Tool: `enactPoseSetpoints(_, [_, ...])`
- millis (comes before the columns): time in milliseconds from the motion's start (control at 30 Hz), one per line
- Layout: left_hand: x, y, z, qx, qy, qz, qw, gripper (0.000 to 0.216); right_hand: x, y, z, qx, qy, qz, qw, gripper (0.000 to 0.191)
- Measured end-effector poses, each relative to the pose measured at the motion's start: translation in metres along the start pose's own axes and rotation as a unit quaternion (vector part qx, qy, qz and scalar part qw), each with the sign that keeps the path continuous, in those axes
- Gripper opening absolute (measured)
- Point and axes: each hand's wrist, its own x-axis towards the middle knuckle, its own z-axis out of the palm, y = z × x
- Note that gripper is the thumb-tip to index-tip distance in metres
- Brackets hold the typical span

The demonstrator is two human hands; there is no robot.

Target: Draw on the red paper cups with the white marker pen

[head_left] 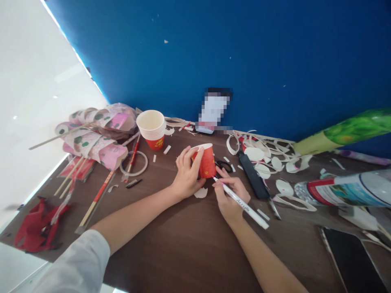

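A red paper cup with a white rim is gripped by my left hand above the middle of the table. My right hand is closed round a white acrylic marker. The marker's pink tip meets the cup's lower edge. Part of the cup's left side is hidden behind my left fingers. Just behind my right hand lie black-handled scissors, partly covered. A pale paper scrap rests below the cup.
Stacked paper cups stand back left, beside pink paper figures on sticks. A phone leans on the blue wall. Paper scraps, a black tool, a bottle and another phone lie right.
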Motion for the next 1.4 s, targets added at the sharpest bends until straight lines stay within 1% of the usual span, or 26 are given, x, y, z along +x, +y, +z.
enactPoseSetpoints(133, [0.0002, -0.0028, 0.0014, -0.031, -0.007, 0.012, 0.999, 0.095, 0.0004, 0.0010, -0.0003, 0.000, 0.000, -0.015, 1.000, 0.009])
enactPoseSetpoints(200, [0.0002, -0.0040, 0.0028, -0.053, -0.002, 0.018, 0.998, 0.098, 0.0008, 0.0011, -0.0001, -0.003, 0.000, -0.015, 1.000, 0.008])
enactPoseSetpoints(333, [-0.0002, -0.0038, 0.0043, -0.070, 0.006, 0.004, 0.998, 0.106, 0.0017, -0.0008, 0.0003, -0.016, 0.002, -0.019, 1.000, 0.007])
enactPoseSetpoints(467, [-0.0010, -0.0020, 0.0030, -0.045, -0.007, -0.011, 0.999, 0.106, 0.0019, -0.0025, 0.0012, -0.045, 0.012, -0.059, 0.997, 0.008])
enactPoseSetpoints(567, [-0.0017, -0.0014, 0.0026, -0.026, -0.006, -0.007, 1.000, 0.102, 0.0014, -0.0017, 0.0020, -0.041, 0.009, -0.073, 0.996, 0.009])
enactPoseSetpoints(767, [-0.0013, 0.0000, 0.0023, 0.004, 0.005, 0.002, 1.000, 0.097, 0.0001, 0.0002, 0.0022, -0.048, 0.010, -0.060, 0.997, 0.009])
enactPoseSetpoints(967, [-0.0008, 0.0013, 0.0012, 0.024, 0.006, 0.005, 1.000, 0.093, 0.0009, 0.0006, 0.0029, -0.066, 0.009, -0.067, 0.995, 0.008])
enactPoseSetpoints(1133, [-0.0003, 0.0012, 0.0012, 0.029, 0.014, 0.011, 0.999, 0.092, 0.0009, 0.0018, 0.0027, -0.054, 0.009, -0.071, 0.996, 0.010])
enactPoseSetpoints(1400, [-0.0005, 0.0031, -0.0003, 0.036, 0.003, 0.003, 0.999, 0.092, 0.0016, 0.0022, 0.0022, -0.074, 0.004, -0.073, 0.995, 0.007])
